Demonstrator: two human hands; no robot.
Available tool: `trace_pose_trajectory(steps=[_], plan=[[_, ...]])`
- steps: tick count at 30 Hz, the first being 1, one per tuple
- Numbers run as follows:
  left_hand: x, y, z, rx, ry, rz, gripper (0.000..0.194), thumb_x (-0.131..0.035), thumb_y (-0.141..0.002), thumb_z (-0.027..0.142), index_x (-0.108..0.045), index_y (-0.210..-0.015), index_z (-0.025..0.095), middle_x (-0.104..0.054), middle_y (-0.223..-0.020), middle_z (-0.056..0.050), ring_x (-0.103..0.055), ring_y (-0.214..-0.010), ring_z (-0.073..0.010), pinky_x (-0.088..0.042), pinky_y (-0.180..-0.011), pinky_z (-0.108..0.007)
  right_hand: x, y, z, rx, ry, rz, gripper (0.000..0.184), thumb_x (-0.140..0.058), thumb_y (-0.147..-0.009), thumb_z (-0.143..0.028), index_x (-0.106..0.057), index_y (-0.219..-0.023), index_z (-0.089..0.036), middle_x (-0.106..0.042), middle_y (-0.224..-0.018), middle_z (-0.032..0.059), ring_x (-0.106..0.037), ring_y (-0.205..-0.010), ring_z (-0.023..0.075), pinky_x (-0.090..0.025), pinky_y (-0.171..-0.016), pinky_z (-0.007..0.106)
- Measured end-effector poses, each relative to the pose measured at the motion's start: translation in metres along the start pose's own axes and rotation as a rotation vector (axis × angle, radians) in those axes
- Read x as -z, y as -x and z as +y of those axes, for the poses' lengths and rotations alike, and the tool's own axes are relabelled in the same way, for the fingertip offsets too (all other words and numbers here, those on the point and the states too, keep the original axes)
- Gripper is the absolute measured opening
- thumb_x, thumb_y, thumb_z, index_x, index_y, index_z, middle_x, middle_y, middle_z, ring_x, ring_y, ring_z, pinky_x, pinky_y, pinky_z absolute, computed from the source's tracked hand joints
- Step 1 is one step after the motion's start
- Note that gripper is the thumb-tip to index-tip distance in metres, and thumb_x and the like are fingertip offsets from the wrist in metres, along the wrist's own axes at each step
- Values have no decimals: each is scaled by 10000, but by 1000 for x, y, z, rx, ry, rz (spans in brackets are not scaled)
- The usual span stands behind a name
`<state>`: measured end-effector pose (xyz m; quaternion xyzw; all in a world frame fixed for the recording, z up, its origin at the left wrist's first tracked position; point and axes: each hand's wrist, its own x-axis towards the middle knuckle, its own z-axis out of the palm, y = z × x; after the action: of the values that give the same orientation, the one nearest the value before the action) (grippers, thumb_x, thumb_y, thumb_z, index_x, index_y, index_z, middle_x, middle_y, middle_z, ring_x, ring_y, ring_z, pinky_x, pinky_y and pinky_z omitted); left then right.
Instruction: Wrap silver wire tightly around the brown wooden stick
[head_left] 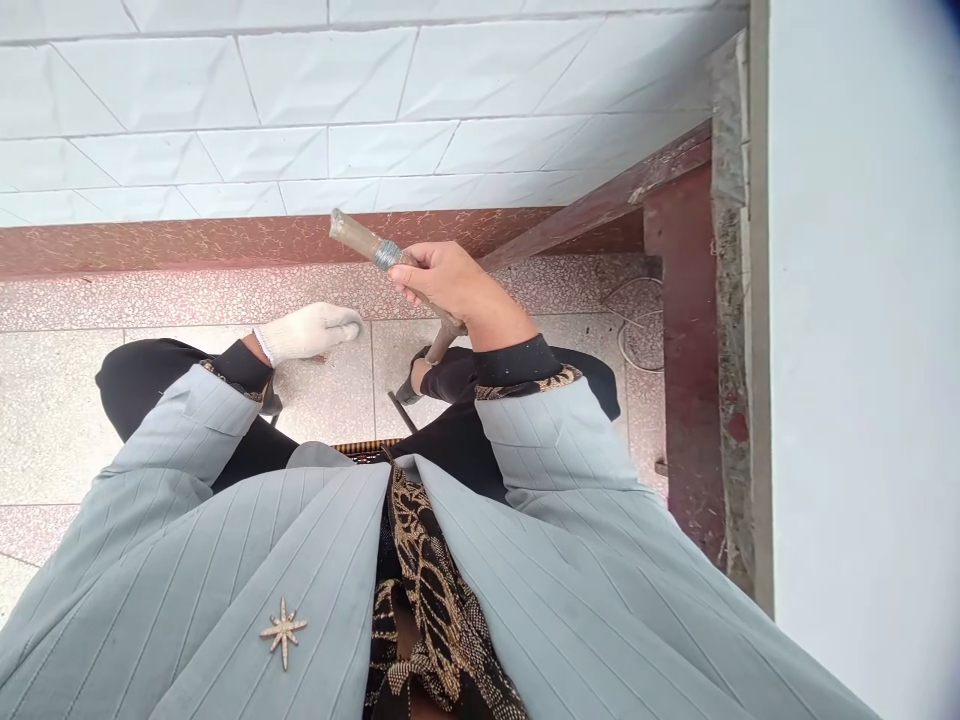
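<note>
My right hand [457,290], bare, grips the wooden handle of a tool [367,243] that has a band of wire wound round it near the top. The handle slants down past my wrist to a dark metal head [409,392] near my knee. My left hand [311,330] wears a white knitted glove and hangs with its fingers loosely together, holding nothing, just above the speckled floor tiles [60,400]. I am looking straight down over my grey pinstriped jacket and black trousers.
A white tiled wall [375,90] with a red speckled skirting [150,242] runs along the top. A dark red wooden door frame [686,350] and a white wall [862,350] stand on the right. A loop of thin wire [637,330] lies on the floor near the frame.
</note>
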<state>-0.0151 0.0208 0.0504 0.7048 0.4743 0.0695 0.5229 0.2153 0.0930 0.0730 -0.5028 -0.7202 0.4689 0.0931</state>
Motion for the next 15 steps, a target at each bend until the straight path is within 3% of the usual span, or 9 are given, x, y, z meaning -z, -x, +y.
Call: trace_pose_trajectory(steps=[4, 8, 12, 15], plan=[[1, 5, 8, 13, -36, -11, 227, -518, -931, 351, -668, -889, 186, -601, -710, 9, -535, -618, -130, -453, -604, -251, -8, -9, 7, -30, 319, -24, 186, -628, -933, -355, -675, -954, -177, -635, -840, 70, -551, -799, 212, -384, -720, 331], [5, 1, 10, -19, -189, 18, 229, -512, -947, 329, -654, -834, 190, -569, -681, 15, -514, -608, -126, -415, -621, -256, -27, -11, 10, -15, 482, -114, 169, -617, -963, -337, -680, -943, -182, -680, -956, 125, -583, -903, 259, -370, -737, 345], [11, -4, 8, -49, -476, 53, 247, -525, -956, 327, -654, -790, 199, -559, -667, 1, -500, -617, -143, -344, -630, -287, -43, -10, 7, 46, 562, -350, 165, -655, -954, -313, -669, -861, -177, -676, -901, 122, -593, -868, 247, -349, -712, 339], [18, -5, 1, -87, -561, 19, 272, -509, -961, 345, -677, -803, 200, -601, -689, -20, -516, -636, -163, -323, -634, -306, -35, -5, 0, 147, 454, -604, 142, -670, -925, -272, -655, -819, -178, -634, -772, 48, -555, -734, 183, -340, -678, 314]])
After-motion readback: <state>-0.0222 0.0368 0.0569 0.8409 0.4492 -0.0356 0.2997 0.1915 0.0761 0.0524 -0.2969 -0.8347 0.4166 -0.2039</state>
